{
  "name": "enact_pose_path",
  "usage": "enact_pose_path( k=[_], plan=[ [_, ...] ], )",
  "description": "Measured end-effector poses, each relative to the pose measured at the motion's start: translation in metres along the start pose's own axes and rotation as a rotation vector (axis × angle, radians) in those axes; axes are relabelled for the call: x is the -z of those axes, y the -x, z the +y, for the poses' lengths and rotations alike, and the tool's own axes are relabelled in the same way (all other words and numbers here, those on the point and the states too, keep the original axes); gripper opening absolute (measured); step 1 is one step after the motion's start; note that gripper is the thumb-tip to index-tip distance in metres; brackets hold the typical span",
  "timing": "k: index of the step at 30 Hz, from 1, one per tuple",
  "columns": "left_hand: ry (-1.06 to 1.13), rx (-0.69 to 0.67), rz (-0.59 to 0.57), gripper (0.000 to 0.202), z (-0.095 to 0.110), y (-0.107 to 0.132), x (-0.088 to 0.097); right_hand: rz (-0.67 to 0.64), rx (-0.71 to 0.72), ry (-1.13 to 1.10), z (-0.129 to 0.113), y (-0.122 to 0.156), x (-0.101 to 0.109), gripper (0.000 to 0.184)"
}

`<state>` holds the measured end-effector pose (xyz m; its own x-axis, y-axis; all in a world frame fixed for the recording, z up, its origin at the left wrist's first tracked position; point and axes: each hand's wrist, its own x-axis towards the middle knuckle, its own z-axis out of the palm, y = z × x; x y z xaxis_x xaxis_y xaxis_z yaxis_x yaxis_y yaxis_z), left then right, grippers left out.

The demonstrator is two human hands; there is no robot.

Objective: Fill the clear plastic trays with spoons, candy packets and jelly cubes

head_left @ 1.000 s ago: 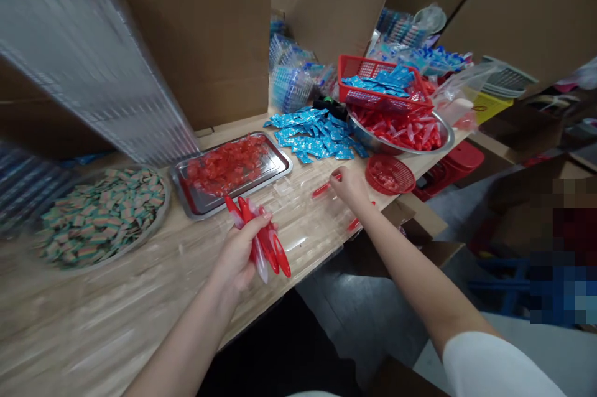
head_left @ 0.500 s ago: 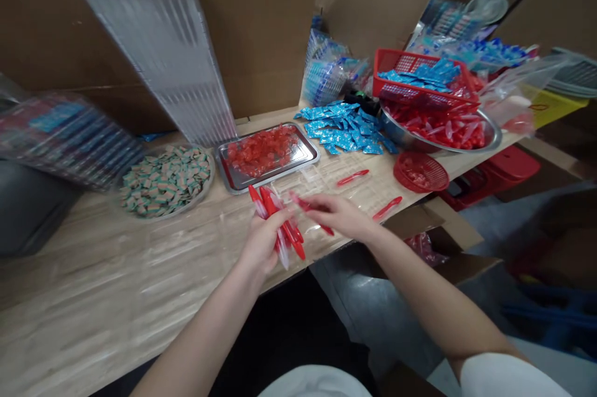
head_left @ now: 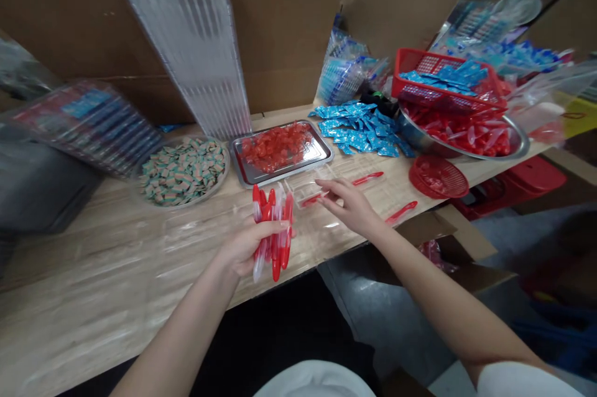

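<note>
My left hand [head_left: 242, 249] is closed round a bunch of red and clear plastic pens [head_left: 271, 227], held upright over the front of the wooden table [head_left: 107, 272]. My right hand [head_left: 351, 205] reaches forward over a clear plastic blister tray [head_left: 321, 188]. Its fingertips touch a red pen [head_left: 311, 200] lying in the tray. Two more red pens, one [head_left: 368, 178] and another [head_left: 401, 212], lie to its right.
A metal tray of red sweets [head_left: 282, 149], a round dish of striped sweets [head_left: 183, 169], blue sachets [head_left: 361, 128], a steel bowl of red pens [head_left: 466, 132], red baskets [head_left: 438, 176] and stacked clear trays [head_left: 196, 42] fill the table's back. Cardboard walls stand behind.
My right hand has moved away from the bunch in my left hand, forward to the clear tray, with a red pen. My left hand has turned its bunch more upright.
</note>
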<state>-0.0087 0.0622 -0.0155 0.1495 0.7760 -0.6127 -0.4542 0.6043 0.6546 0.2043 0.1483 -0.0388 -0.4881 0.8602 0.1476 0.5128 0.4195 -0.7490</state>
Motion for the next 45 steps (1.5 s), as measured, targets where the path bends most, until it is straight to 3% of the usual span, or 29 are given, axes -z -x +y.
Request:
enact_pose_path(
  k=[3,5,8,10,12,14,16,19,24,28,30,32,35,39,42,45],
  plan=[
    [-0.061,-0.053,-0.054,0.025,-0.009,-0.004,-0.018,-0.154,-0.318,-0.493,-0.029,0.017,-0.013,0.033],
    [-0.095,-0.136,-0.006,0.027,-0.021,-0.007,-0.035,-0.168,-0.422,-0.665,-0.039,0.028,-0.018,0.027],
    [-0.119,-0.217,0.104,0.033,-0.038,-0.007,-0.055,-0.066,-0.471,-0.713,-0.038,0.042,-0.004,0.019],
    [-0.083,-0.202,0.146,0.029,-0.042,-0.004,-0.057,0.006,-0.402,-0.549,-0.031,0.05,0.017,0.017],
    [0.005,-0.143,0.185,0.02,-0.038,0.003,-0.049,0.062,-0.225,-0.183,-0.025,0.057,0.038,0.015],
    [0.104,-0.086,0.213,0.011,-0.031,0.011,-0.035,0.002,-0.007,0.239,-0.02,0.065,0.045,0.014],
    [0.196,-0.085,0.26,0.01,-0.025,0.02,-0.019,-0.156,0.172,0.559,-0.013,0.074,0.038,0.015],
    [0.326,-0.136,0.339,0.015,-0.024,0.031,-0.003,-0.266,0.309,0.777,-0.001,0.088,0.02,0.019],
    [0.458,-0.148,0.379,0.01,-0.033,0.039,-0.002,-0.19,0.313,0.689,0.007,0.099,0.013,0.026],
    [0.486,-0.179,0.357,0.01,-0.043,0.04,-0.011,-0.094,0.08,0.184,-0.029,0.09,-0.009,0.031],
    [0.441,-0.232,0.347,0.01,-0.049,0.042,-0.013,-0.164,-0.014,-0.092,-0.051,0.081,-0.028,0.034],
    [0.373,-0.295,0.343,0.013,-0.051,0.048,-0.005,-0.237,-0.006,-0.182,-0.065,0.072,-0.043,0.031],
    [0.253,-0.318,0.349,0.027,-0.045,0.064,0.027,-0.234,0.115,-0.002,-0.062,0.069,-0.049,0.025],
    [0.121,-0.234,0.339,0.037,-0.029,0.088,0.075,-0.259,0.345,0.286,-0.043,0.082,-0.05,0.024],
    [0.071,-0.147,0.314,0.03,-0.022,0.093,0.087,-0.225,0.397,0.408,-0.037,0.088,-0.058,0.025],
    [0.102,-0.11,0.242,0.024,-0.023,0.089,0.082,-0.189,0.364,0.388,-0.044,0.085,-0.064,0.024]
  ],
)
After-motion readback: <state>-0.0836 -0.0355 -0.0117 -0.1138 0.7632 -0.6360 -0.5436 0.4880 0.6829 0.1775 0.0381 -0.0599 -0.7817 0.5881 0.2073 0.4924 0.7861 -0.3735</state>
